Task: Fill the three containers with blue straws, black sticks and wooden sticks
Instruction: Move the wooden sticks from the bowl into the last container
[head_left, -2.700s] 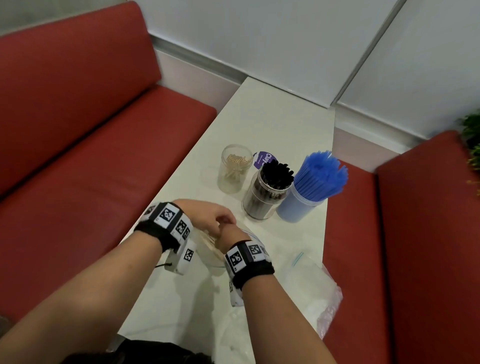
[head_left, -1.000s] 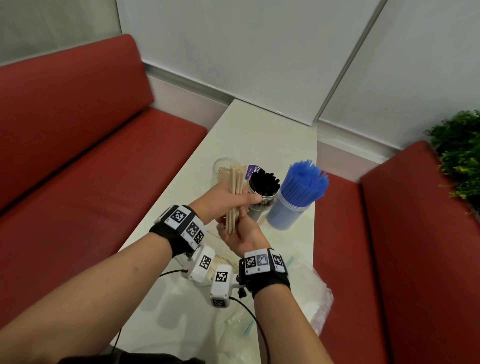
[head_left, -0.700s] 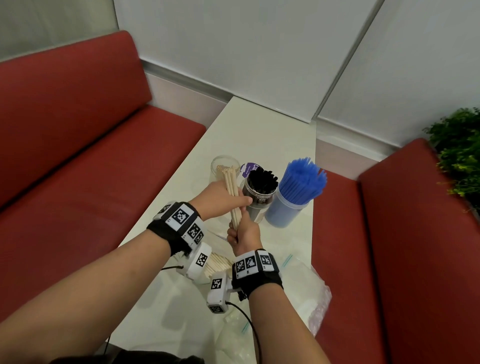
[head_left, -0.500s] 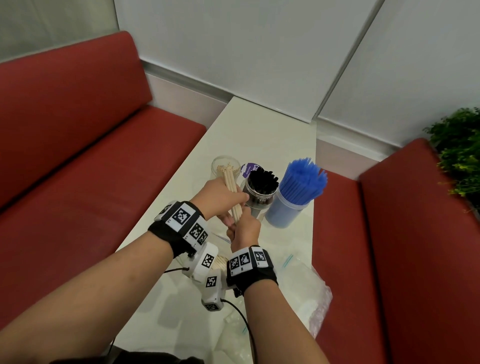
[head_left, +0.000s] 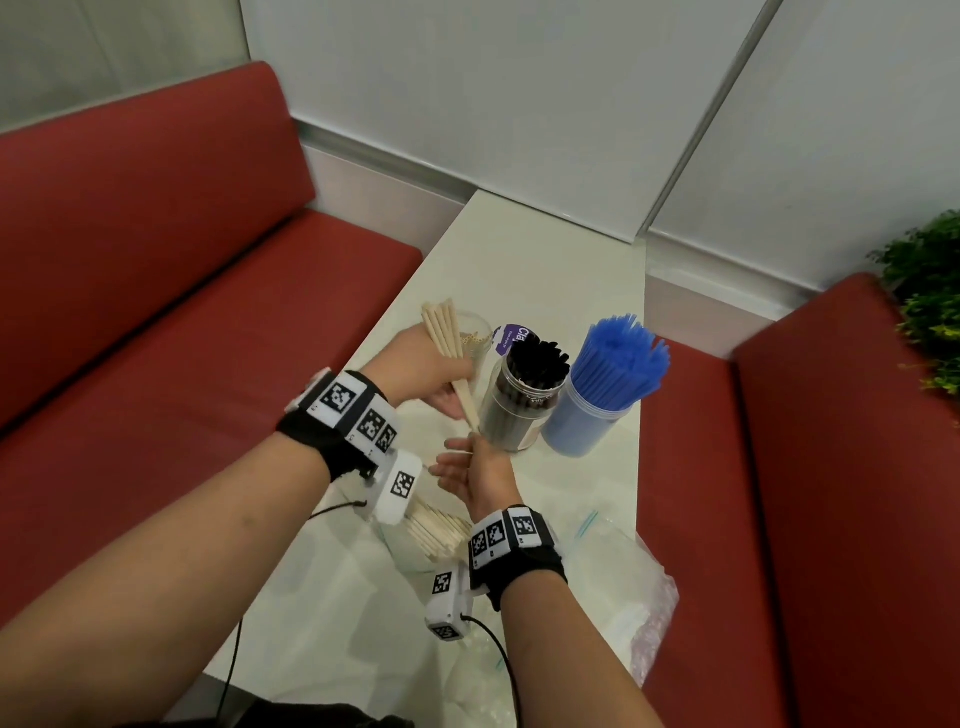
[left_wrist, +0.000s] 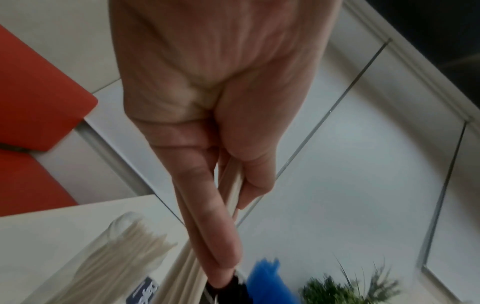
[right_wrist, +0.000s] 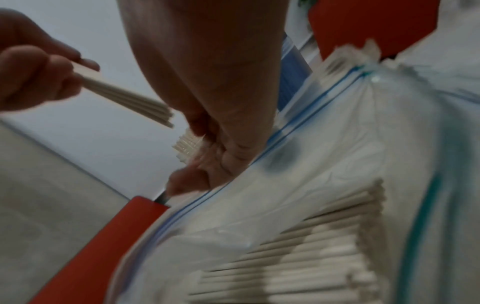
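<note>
L hand (head_left: 426, 370) gripped a bundle of pale wooden sticks (head_left: 448, 343) above the clear plastic cup (head_left: 475, 340), mid white table (head_left: 545, 270), w/ room toward the far edge. R hand (head_left: 480, 470) hung relaxed, fingers partly hidden.

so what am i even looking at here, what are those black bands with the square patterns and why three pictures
No robot here: a person works with bare hands. The patterned bands are wrist straps, each carrying a small camera. One picture comes from a head-worn camera; the other two look along each hand. The left hand grips a bundle of wooden sticks over the table. The right hand is below it, fingers loose, seemingly holding nothing. On the table stand a clear cup with some wooden sticks, a jar of black sticks and a tub of blue straws. A plastic bag holds more wooden sticks.
</note>
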